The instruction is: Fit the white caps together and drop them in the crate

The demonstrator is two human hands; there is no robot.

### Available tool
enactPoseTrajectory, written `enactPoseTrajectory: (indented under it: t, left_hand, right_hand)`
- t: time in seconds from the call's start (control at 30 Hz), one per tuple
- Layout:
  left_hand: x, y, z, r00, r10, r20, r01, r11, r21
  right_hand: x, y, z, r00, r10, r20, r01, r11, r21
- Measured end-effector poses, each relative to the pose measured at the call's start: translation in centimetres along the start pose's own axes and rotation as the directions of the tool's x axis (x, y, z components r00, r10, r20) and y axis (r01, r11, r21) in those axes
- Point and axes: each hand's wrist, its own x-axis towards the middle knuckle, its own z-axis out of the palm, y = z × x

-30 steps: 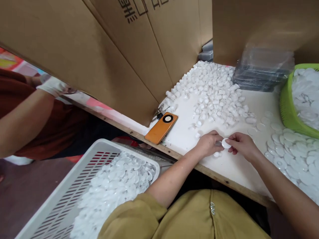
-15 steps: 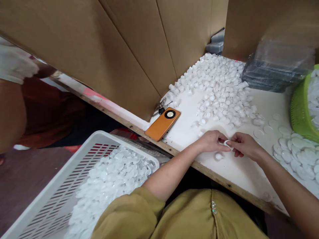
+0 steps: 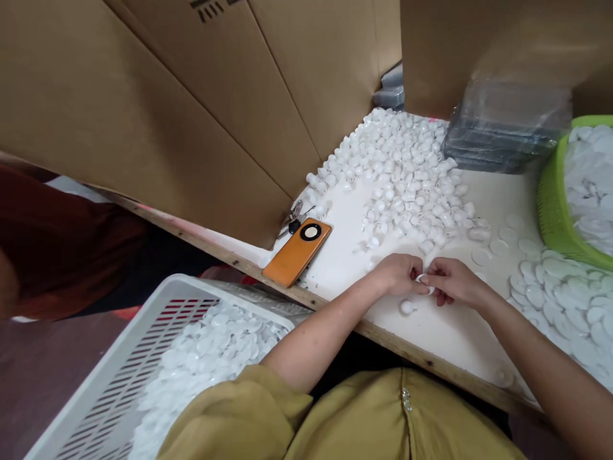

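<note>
Single head-worn view, steeply down and forward, close over the white table (image 3: 445,332) and near edge.

A small packing or assembly workshop. A plain white bench (image 3: 479,332) holds a heap of small white plastic caps (image 3: 407,172) at 12 o'clock, flat white discs (image 3: 560,294) at 3, cardboard cartons (image 3: 191,108) walling it at 11, and a slotted white crate (image 3: 143,364) of finished pieces at 8.

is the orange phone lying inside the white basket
No, the orange phone lies on the white table beside the cardboard box, outside the white basket.
</note>
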Motion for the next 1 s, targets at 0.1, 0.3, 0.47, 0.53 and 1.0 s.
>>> enactPoseTrajectory:
  t: [0.1,0.3,0.47,0.53,1.0]
  left_hand:
    - [-0.5,-0.4,0.2,0.998,0.053,-0.043,-0.057,0.992,-0.109]
    - [-1.0,-0.8,1.0,0.996,0.036,-0.082,-0.045,0.992,-0.121]
    - [-1.1,-0.5,1.1,0.991,0.055,-0.126,-0.062,0.997,-0.053]
    - [-1.2,-0.5,0.9,0.993,0.08,-0.092,-0.087,0.994,-0.073]
    - [-1.5,-1.0,0.8,0.982,0.176,-0.068,-0.18,0.982,-0.054]
  right_hand:
    - [0.2,-0.1,-0.1,1.0,-0.011,0.002,0.011,1.0,-0.002]
    - [-0.1,-0.2,-0.1,0.999,-0.035,-0.002,0.035,0.998,-0.047]
    - [-0.7,0.7,0.2,0.991,-0.131,-0.04,0.132,0.99,0.041]
    - [-0.6,1.0,0.1,0.994,-0.106,-0.035,0.108,0.992,0.059]
    - [-0.6,0.2,-0.1,0.999,-0.051,0.013,0.051,0.998,0.036]
